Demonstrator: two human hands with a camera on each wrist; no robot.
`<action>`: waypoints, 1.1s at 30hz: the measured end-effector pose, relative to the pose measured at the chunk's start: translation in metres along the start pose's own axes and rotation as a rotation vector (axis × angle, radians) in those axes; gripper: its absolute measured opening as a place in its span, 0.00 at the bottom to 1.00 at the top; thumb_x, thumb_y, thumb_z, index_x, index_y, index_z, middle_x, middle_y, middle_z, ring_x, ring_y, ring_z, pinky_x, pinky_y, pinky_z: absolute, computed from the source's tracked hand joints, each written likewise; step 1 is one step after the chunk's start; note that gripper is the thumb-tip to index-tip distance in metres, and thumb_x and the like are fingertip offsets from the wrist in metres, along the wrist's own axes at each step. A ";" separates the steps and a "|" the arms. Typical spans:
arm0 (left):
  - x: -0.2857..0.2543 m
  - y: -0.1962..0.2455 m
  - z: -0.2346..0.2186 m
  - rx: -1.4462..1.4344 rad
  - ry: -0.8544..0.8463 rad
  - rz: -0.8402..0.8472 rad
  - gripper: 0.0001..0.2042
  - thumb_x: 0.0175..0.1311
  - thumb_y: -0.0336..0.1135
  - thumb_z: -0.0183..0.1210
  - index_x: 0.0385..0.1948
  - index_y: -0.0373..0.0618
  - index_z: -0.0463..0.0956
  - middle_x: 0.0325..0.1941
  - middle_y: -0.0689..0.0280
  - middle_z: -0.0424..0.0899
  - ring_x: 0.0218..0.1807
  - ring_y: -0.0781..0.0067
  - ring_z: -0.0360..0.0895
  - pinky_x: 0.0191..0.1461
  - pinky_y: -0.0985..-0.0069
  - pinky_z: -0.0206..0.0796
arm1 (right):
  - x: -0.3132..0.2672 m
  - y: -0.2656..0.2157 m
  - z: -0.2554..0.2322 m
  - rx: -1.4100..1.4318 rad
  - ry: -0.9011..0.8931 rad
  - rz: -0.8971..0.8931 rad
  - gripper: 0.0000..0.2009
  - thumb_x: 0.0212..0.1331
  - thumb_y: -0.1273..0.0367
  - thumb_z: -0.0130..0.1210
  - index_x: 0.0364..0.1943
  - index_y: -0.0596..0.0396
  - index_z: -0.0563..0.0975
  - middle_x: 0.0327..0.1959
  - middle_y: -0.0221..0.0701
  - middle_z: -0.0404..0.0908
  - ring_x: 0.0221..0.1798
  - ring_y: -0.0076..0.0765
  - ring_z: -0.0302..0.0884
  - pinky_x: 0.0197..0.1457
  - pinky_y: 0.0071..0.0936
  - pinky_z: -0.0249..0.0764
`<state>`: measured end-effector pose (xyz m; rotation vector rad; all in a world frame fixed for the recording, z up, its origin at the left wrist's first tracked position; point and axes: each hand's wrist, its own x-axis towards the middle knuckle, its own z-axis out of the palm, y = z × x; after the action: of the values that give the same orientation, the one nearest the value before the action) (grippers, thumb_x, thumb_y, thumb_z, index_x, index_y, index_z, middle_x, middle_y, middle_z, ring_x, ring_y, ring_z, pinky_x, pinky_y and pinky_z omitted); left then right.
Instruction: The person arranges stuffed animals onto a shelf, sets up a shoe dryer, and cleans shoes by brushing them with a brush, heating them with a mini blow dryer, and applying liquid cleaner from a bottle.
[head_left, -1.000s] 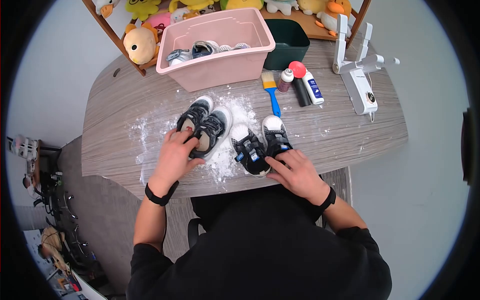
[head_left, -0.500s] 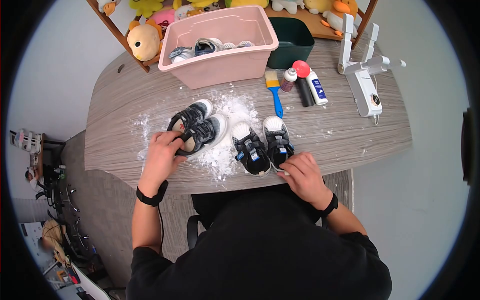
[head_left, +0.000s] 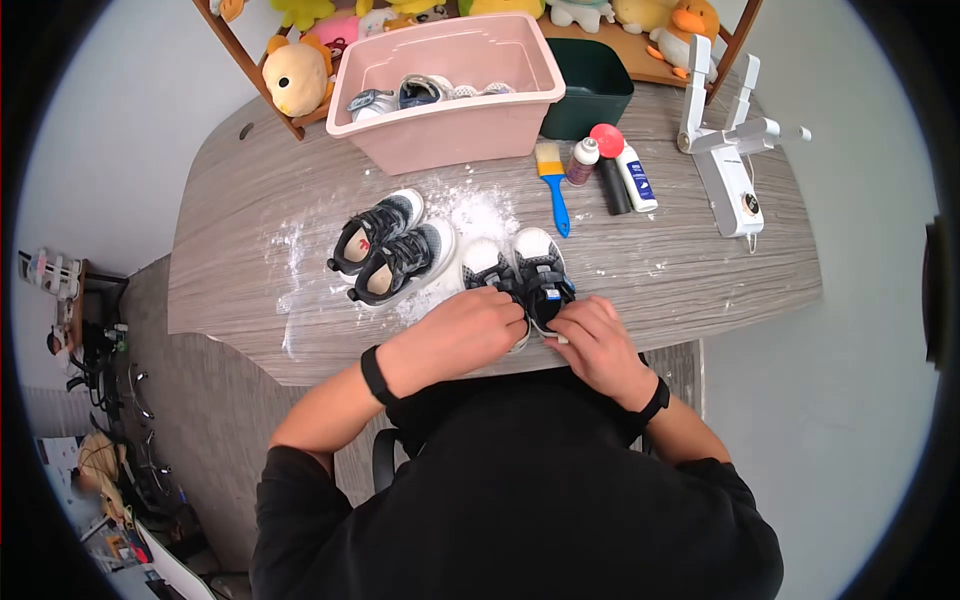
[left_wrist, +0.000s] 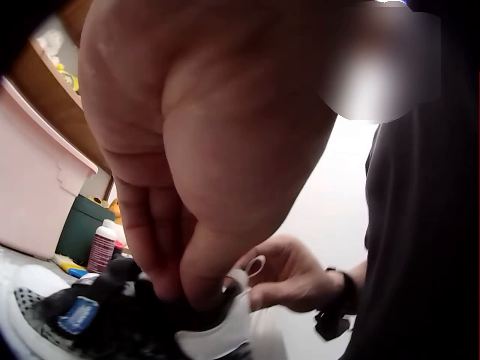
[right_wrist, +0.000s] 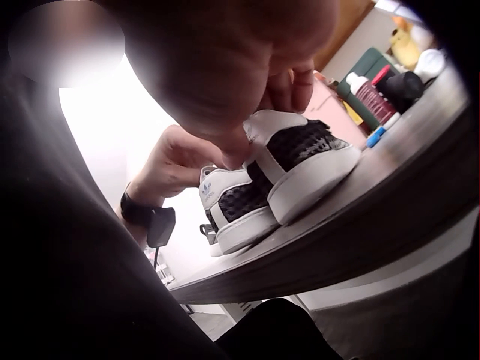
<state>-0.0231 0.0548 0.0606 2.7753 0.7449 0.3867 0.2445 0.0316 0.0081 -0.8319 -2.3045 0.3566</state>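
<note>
Two black sneakers with white toes and soles stand side by side near the table's front edge. Over the left sneaker (head_left: 487, 262) is my left hand (head_left: 462, 335), its fingers and thumb together at the collar and partly inside the opening in the left wrist view. My right hand (head_left: 597, 345) pinches the heel of the right sneaker (right_wrist: 311, 161), thumb outside and fingers over the collar. A grey-and-black pair of sneakers (head_left: 410, 258) stands untouched to the left, toes pointing away and to the right.
White powder (head_left: 483, 215) is scattered across the table (head_left: 700, 270). Behind stand a pink bin (head_left: 450, 142) holding shoes and a dark green bin (head_left: 590, 85). A blue-handled brush (head_left: 557, 200), several bottles (head_left: 637, 180) and a white device with upright arms (head_left: 728, 185) lie right of them.
My left hand has let go of the grey-and-black pair and moved right to the left black sneaker. My right hand stays at the right black sneaker's heel; that pair has shifted slightly left.
</note>
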 end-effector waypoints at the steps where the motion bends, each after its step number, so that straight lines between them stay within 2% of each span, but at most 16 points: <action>1: 0.002 -0.009 0.011 0.017 -0.069 0.012 0.06 0.61 0.28 0.61 0.37 0.40 0.82 0.40 0.62 0.82 0.46 0.61 0.85 0.50 0.65 0.78 | -0.002 -0.001 -0.001 -0.006 0.030 0.018 0.17 0.56 0.69 0.75 0.49 0.56 0.83 0.49 0.36 0.81 0.55 0.48 0.81 0.62 0.45 0.76; 2: 0.006 -0.012 0.017 0.032 -0.139 0.021 0.06 0.62 0.28 0.60 0.38 0.39 0.81 0.39 0.61 0.80 0.45 0.60 0.85 0.49 0.64 0.79 | -0.005 -0.003 -0.003 -0.010 0.031 0.019 0.17 0.56 0.69 0.75 0.49 0.56 0.83 0.49 0.36 0.81 0.55 0.48 0.81 0.62 0.45 0.76; 4: 0.010 -0.014 0.019 0.015 -0.188 0.008 0.06 0.62 0.29 0.60 0.38 0.39 0.81 0.40 0.61 0.80 0.45 0.59 0.86 0.49 0.64 0.80 | -0.009 -0.007 -0.005 -0.009 0.087 0.094 0.20 0.54 0.67 0.77 0.51 0.55 0.83 0.54 0.37 0.81 0.58 0.50 0.80 0.62 0.46 0.76; 6: 0.011 -0.016 0.020 0.008 -0.242 -0.017 0.07 0.62 0.29 0.61 0.39 0.38 0.82 0.42 0.61 0.80 0.44 0.59 0.86 0.49 0.63 0.81 | -0.014 -0.008 -0.004 -0.017 0.104 0.087 0.21 0.54 0.67 0.77 0.52 0.55 0.83 0.55 0.38 0.81 0.59 0.50 0.80 0.63 0.47 0.76; 8: 0.008 -0.018 0.024 0.013 -0.159 0.020 0.07 0.62 0.29 0.60 0.39 0.39 0.82 0.42 0.62 0.78 0.43 0.60 0.86 0.47 0.63 0.81 | -0.008 -0.008 0.000 -0.015 0.126 0.076 0.22 0.54 0.66 0.77 0.52 0.55 0.83 0.56 0.38 0.81 0.60 0.51 0.80 0.64 0.48 0.76; 10: 0.009 -0.022 0.027 -0.008 -0.159 0.008 0.07 0.63 0.29 0.60 0.39 0.39 0.82 0.43 0.62 0.78 0.43 0.60 0.86 0.47 0.63 0.81 | -0.001 -0.012 0.001 -0.015 0.045 -0.020 0.23 0.55 0.64 0.77 0.54 0.54 0.83 0.57 0.38 0.79 0.60 0.52 0.79 0.66 0.49 0.74; 14: 0.011 -0.021 0.030 0.003 -0.098 0.014 0.08 0.63 0.29 0.60 0.41 0.40 0.82 0.43 0.62 0.78 0.46 0.60 0.85 0.49 0.63 0.81 | 0.008 -0.013 0.016 -0.011 -0.020 0.007 0.23 0.56 0.63 0.76 0.54 0.54 0.82 0.55 0.36 0.78 0.58 0.50 0.78 0.66 0.47 0.73; 17: 0.000 -0.015 0.030 -0.014 -0.078 -0.075 0.08 0.64 0.30 0.60 0.41 0.41 0.82 0.43 0.62 0.78 0.47 0.60 0.85 0.49 0.63 0.80 | 0.011 -0.009 0.018 -0.018 -0.007 0.020 0.24 0.53 0.64 0.78 0.53 0.53 0.82 0.52 0.37 0.77 0.54 0.51 0.76 0.62 0.48 0.73; 20: 0.000 -0.016 0.028 -0.063 -0.064 -0.102 0.07 0.64 0.30 0.59 0.40 0.41 0.83 0.43 0.62 0.78 0.46 0.59 0.85 0.49 0.62 0.80 | 0.007 -0.009 0.020 -0.026 0.001 0.018 0.22 0.57 0.63 0.76 0.53 0.54 0.81 0.51 0.36 0.76 0.51 0.48 0.76 0.60 0.46 0.73; 24: 0.005 -0.023 0.031 -0.064 -0.073 -0.079 0.07 0.64 0.30 0.59 0.39 0.40 0.83 0.42 0.62 0.78 0.46 0.57 0.85 0.49 0.62 0.80 | 0.010 -0.015 0.020 -0.032 0.041 0.053 0.22 0.56 0.61 0.77 0.52 0.54 0.82 0.49 0.35 0.76 0.50 0.47 0.76 0.59 0.44 0.73; 27: 0.009 -0.032 0.033 -0.105 -0.109 -0.050 0.06 0.61 0.25 0.60 0.39 0.38 0.82 0.43 0.62 0.80 0.46 0.56 0.85 0.48 0.62 0.80 | 0.013 -0.019 0.023 -0.046 0.091 0.095 0.21 0.56 0.60 0.77 0.50 0.53 0.83 0.48 0.34 0.76 0.49 0.46 0.77 0.57 0.43 0.73; 29: 0.010 -0.040 0.029 -0.469 -0.129 -0.155 0.07 0.59 0.20 0.62 0.39 0.36 0.80 0.47 0.61 0.83 0.47 0.58 0.86 0.47 0.66 0.80 | 0.012 -0.017 0.022 -0.050 0.115 0.131 0.21 0.56 0.59 0.77 0.49 0.52 0.83 0.47 0.33 0.76 0.49 0.46 0.77 0.57 0.43 0.73; 31: 0.005 -0.050 0.025 -1.224 -0.065 -0.394 0.02 0.70 0.20 0.61 0.39 0.36 0.78 0.49 0.63 0.87 0.46 0.73 0.85 0.49 0.74 0.78 | 0.013 -0.013 0.021 -0.022 0.100 0.115 0.20 0.56 0.59 0.77 0.48 0.50 0.84 0.46 0.32 0.76 0.48 0.44 0.77 0.55 0.42 0.73; 33: 0.001 -0.053 0.017 -1.551 0.083 -0.494 0.02 0.74 0.23 0.61 0.43 0.39 0.78 0.46 0.62 0.88 0.43 0.76 0.83 0.46 0.77 0.76 | 0.011 -0.014 0.021 -0.031 0.085 0.106 0.19 0.56 0.59 0.77 0.48 0.49 0.84 0.45 0.32 0.75 0.48 0.44 0.76 0.55 0.41 0.73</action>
<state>-0.0412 0.0975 0.0292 1.1034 0.6472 0.6010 0.2174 0.0275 0.0042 -0.9682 -2.1981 0.3262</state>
